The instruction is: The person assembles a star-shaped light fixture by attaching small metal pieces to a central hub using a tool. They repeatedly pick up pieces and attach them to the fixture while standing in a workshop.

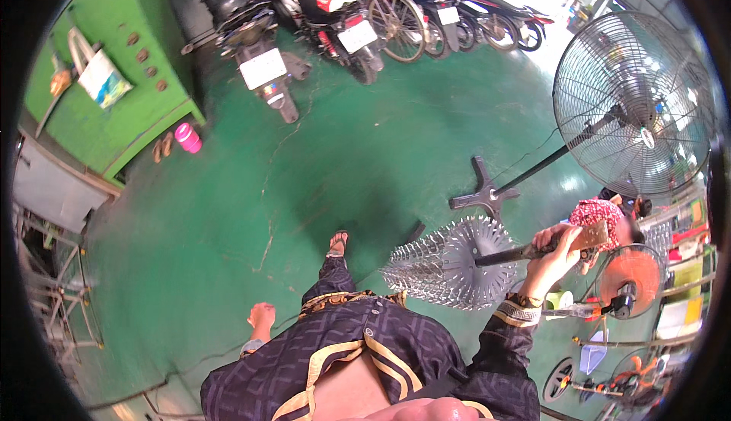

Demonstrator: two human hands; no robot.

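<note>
My right hand [554, 259], raised at the right, is closed around the dark pole [502, 256] of a round rack. A brownish block [594, 236] shows at the pole's end, just past my fingers. The rack [457, 263] carries rings of shiny metal pieces that stick out like spikes; their exact kind I cannot make out. It hangs tilted beside my body, above the floor. Low on the left, my left hand [261, 316] hangs beside my hip, thumb apart from the fingers and nothing visible in it.
A large standing fan [636, 105] rises at the right, its cross-shaped base [486, 192] close beyond the rack. Nearby is a person in red patterned headwear [596, 214], with an orange fan [630, 280]. Parked motorbikes [263, 67] line the back. A green cabinet [114, 120] and metal frames [65, 291] stand left.
</note>
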